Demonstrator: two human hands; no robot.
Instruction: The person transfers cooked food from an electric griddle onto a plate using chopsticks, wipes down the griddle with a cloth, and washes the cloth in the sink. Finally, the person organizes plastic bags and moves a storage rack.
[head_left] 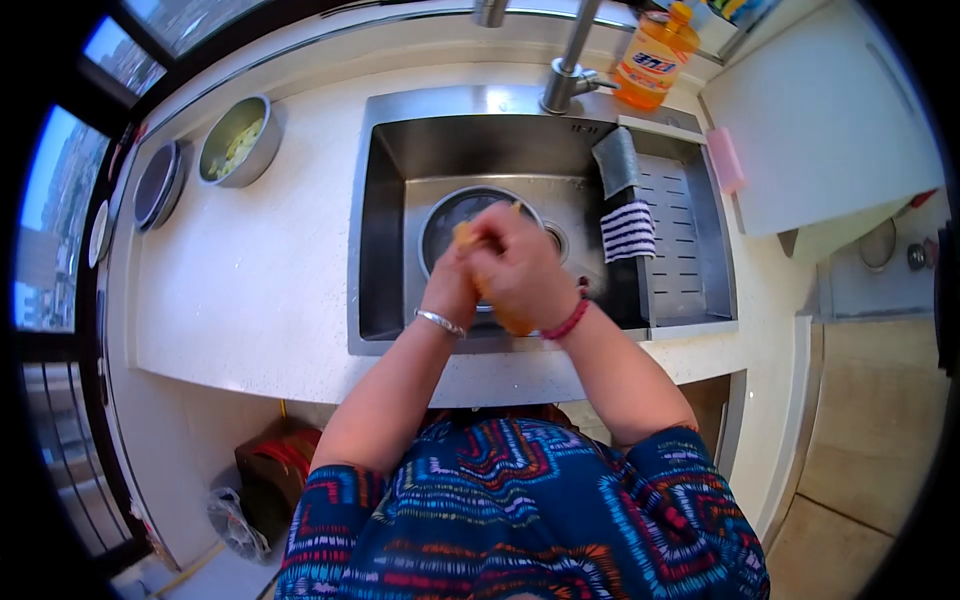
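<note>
Over the sink, both my hands are closed around a crumpled orange cloth, blurred in part by motion. My left hand (453, 288), with a silver bracelet at the wrist, grips it from the left. My right hand (522, 262), a red bracelet at its wrist, is wrapped over the other side. Bits of the orange cloth (513, 320) show below the right hand and above the fingers; the rest is hidden in the grip. Beneath the hands, a round metal basin (432, 222) stands in the stainless steel sink (385, 290), partly covered by them.
A faucet (566, 82) rises behind the sink, beside an orange dish soap bottle (655, 58). A grey cloth (617, 160) and a striped cloth (629, 231) hang over the divider. A bowl of pale pieces (262, 150) and stacked dark dishes (158, 187) stand on the left counter.
</note>
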